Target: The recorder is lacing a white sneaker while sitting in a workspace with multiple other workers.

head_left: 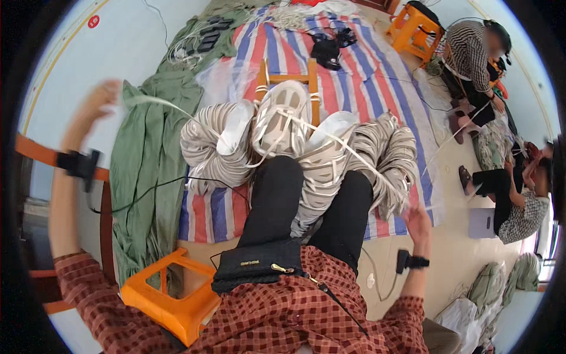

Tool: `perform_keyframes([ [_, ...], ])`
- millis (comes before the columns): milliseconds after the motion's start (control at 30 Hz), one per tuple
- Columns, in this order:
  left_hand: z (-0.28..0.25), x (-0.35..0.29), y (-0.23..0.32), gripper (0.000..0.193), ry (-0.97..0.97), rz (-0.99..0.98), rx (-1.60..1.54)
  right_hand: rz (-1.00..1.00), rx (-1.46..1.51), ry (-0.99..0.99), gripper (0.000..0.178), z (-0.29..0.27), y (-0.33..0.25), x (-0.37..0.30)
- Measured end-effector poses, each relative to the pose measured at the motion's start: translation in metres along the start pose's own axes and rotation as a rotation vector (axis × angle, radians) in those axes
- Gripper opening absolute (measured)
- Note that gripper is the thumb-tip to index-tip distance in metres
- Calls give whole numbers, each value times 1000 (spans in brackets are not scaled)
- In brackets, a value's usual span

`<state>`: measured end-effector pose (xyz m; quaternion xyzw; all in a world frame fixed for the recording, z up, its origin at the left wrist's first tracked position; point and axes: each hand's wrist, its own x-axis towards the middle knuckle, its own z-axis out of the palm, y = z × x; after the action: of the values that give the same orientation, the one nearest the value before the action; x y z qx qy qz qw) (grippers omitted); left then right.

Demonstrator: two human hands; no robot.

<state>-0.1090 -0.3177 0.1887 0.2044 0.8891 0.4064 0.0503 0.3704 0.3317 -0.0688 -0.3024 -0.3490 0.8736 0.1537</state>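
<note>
A pale beige shoe upper (280,133) sits in front of my knees against a wooden frame (287,77), with white lace crossing its eyelets. My left hand (106,97) is raised far out to the left, smeared by motion, its fingers closed on one end of the white shoelace (167,104). The other stretch of lace runs taut to the lower right, toward my right hand (418,223), beside my right knee. Its blurred fingers look closed on that end. Nested stacks of similar shoe uppers (207,141) lie left and right (394,154) of the frame.
A striped sheet (236,94) covers the floor, with green cloth (156,141) along its left. An orange stool (171,298) stands near my left hip, another (415,29) at the back right. Two people (471,53) sit at the right. Cables hang from black straps (79,164) on my wrists.
</note>
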Motion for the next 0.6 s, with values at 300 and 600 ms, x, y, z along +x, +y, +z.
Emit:
perform_keyframes([
  [300, 283, -11, 7, 22, -168, 52, -58, -345, -1426, -159, 19, 194, 32, -9],
  [600, 378, 25, 41, 16, 93, 331, 581, -630, -1856, -438, 17, 330, 93, 116],
])
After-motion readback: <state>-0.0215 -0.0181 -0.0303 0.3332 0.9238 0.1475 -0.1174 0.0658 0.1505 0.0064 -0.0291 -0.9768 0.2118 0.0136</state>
